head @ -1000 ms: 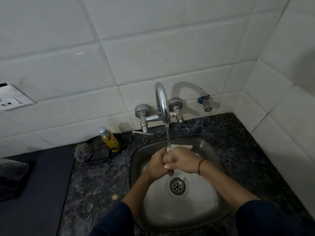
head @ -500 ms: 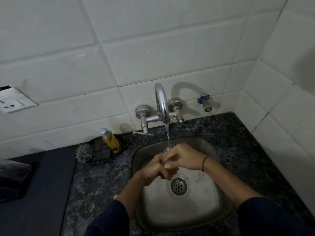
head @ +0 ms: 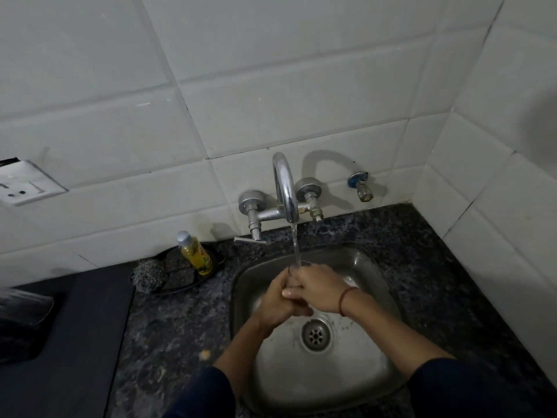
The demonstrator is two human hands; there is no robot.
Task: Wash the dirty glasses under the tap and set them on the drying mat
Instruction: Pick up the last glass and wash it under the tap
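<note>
Over the steel sink [head: 373, 366], both my hands wrap around a clear glass [head: 297, 266], of which only the rim shows above my fingers. My left hand [head: 278, 300] holds it from the left and my right hand [head: 316, 289] covers it from the right. Water runs from the chrome tap [head: 284, 188] straight into the glass. The dark drying mat [head: 69, 336] lies on the counter at the left, with a clear glass [head: 21, 321] lying on its left end.
A black dish [head: 193, 282] behind the sink's left corner holds a yellow soap bottle [head: 196, 253], scrub pads and a steel scourer [head: 149, 274]. White tiled walls close the back and right. A wall socket [head: 24, 187] sits at far left. Speckled counter surrounds the sink.
My hands have stayed under the running water with the glass, shifting grip slightly; my right hand's fingers have slid over the left. The view has drifted a little.
</note>
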